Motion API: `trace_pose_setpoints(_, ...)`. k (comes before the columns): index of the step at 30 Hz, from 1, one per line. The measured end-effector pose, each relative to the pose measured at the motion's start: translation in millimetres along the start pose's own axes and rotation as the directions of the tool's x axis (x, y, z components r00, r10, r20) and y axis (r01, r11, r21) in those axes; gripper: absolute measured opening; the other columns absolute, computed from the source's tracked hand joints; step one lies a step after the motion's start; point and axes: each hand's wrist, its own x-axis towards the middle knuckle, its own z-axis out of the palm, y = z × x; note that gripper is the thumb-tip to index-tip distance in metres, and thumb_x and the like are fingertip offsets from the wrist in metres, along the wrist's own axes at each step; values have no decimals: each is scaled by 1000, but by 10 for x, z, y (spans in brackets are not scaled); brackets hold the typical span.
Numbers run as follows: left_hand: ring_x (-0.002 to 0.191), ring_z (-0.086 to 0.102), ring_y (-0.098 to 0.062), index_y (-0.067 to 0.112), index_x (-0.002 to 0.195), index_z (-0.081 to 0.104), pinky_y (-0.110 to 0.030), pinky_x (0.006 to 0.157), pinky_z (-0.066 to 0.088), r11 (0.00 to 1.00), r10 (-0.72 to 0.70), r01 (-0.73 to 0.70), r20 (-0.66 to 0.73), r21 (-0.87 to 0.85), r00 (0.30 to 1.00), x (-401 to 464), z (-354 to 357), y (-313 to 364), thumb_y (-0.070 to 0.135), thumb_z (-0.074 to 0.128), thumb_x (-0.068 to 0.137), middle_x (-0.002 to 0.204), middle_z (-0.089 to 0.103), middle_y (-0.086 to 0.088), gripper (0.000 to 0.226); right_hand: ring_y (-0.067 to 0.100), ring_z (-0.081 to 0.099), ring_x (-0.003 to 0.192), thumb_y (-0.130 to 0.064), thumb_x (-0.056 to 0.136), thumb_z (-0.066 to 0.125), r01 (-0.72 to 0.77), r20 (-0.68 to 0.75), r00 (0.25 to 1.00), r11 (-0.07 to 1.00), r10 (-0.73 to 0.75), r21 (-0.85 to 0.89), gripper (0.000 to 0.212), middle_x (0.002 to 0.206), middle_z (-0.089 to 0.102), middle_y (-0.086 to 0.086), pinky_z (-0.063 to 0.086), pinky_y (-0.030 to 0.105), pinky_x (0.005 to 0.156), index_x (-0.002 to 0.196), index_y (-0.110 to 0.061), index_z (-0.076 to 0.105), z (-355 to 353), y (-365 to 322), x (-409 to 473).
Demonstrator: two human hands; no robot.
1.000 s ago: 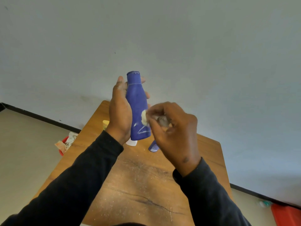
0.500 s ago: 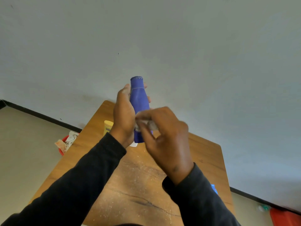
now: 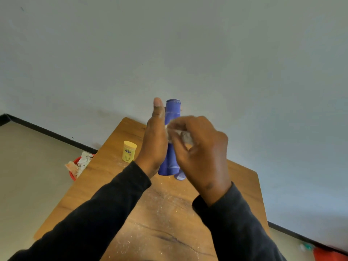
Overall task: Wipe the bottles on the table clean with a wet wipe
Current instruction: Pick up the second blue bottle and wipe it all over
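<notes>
The wooden worktop is dusted with pale powder and carries a small yellow bottle at its far left. Held upright above it is the blue bottle, gripped by the left hand with the thumb raised along its neck. The right hand is closed on a crumpled wet wipe pressed against the bottle's upper body. To wipe well, turn the bottle in the left hand — long strokes neck to base — so no side is missed.

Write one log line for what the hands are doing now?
left hand: holds blue bottle upright | right hand: rubs wet wipe on it | yellow bottle: on table
</notes>
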Motion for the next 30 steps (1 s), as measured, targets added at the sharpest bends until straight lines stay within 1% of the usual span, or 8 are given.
trace_pose_setpoints(2,91,65,-39,8,100,67,-52,90,52,1000,9,-8,65,-6,998,-37,67,-32,80,26,89,91,67,-28,83,22,65,71,0,83,78,-42,-102,994,999,42,2,12,78,70,-1,54,39,59,85,-10,72,5,108,139)
trace_pose_setpoints(5,88,60,-41,-3,103,60,-51,81,51,1000,1,1,94,-20,996,-72,131,-39,79,28,89,97,58,-44,89,23,69,78,-1,84,78,-67,-166,984,998,67,8,11,84,73,-1,56,41,63,91,-8,72,-36,201,279)
trace_pose_setpoints(9,77,61,-28,-5,106,65,-31,65,54,999,45,-45,-10,31,999,-2,10,67,72,26,88,84,61,-29,88,27,67,76,2,86,75,0,-26,1000,997,2,74,10,83,70,2,55,44,61,87,-7,71,-62,84,8)
trace_pose_setpoints(12,67,66,-20,-3,118,65,-29,62,57,997,11,-10,-23,74,1000,51,-91,82,63,26,97,82,71,-17,79,22,68,75,0,85,77,39,56,998,997,-42,64,10,85,71,1,55,40,61,91,-8,73,-85,41,-197)
trace_pose_setpoints(16,64,68,-16,12,90,70,-31,61,58,991,-36,27,74,128,997,-8,-37,43,43,33,108,76,72,-6,52,24,69,76,1,86,77,-29,-71,997,997,34,67,9,83,72,2,56,43,63,87,-7,73,-100,118,-3)
trace_pose_setpoints(19,56,68,-15,14,89,65,-28,53,57,994,-92,83,133,70,987,-67,26,63,41,34,108,67,71,-3,46,21,68,76,-3,88,77,-53,-165,984,998,60,44,7,86,73,1,55,39,64,92,-7,73,-152,181,187)
trace_pose_setpoints(26,75,67,-26,15,117,72,-40,73,59,994,-70,65,67,84,995,16,-197,170,55,27,106,87,72,-14,62,23,68,78,1,88,71,38,63,997,997,-43,73,10,87,72,0,55,40,62,93,-8,74,-156,21,-257)
trace_pose_setpoints(30,60,67,-17,18,83,75,-30,57,57,995,-73,66,86,81,994,-90,-69,146,50,34,106,70,70,-5,56,22,68,75,1,88,72,-11,-41,999,998,13,58,10,84,72,0,54,41,60,90,-9,74,-172,124,-83)
